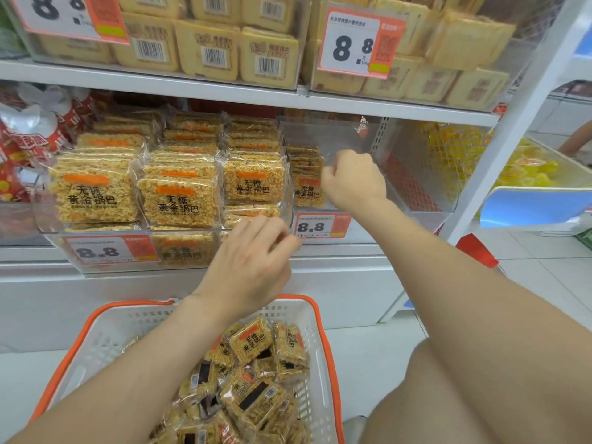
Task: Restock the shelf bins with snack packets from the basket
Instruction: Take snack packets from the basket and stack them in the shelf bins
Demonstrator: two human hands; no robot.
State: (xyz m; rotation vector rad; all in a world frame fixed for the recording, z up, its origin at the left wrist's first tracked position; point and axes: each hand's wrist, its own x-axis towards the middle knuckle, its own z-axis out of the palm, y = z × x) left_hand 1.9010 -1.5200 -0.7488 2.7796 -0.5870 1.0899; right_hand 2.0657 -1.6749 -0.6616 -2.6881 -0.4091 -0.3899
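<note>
Right hand (352, 179): reaching into the clear right bin (416, 174), fingers clenched against the upright row of snack packets (307, 184) at the bin's left wall; I cannot tell whether they are pinching one.
Left hand (253, 264): hovering, blurred, at the front lip of the full left bin (41, 219); fingers bending, grasp impossible to tell.
Basket (105, 334): sitting below the shelf's front edge, holding loose packets (253, 344).

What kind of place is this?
Probably a snack shop: shelf bins full of packets, 8.8 price tags, and a basket of more packets below.
</note>
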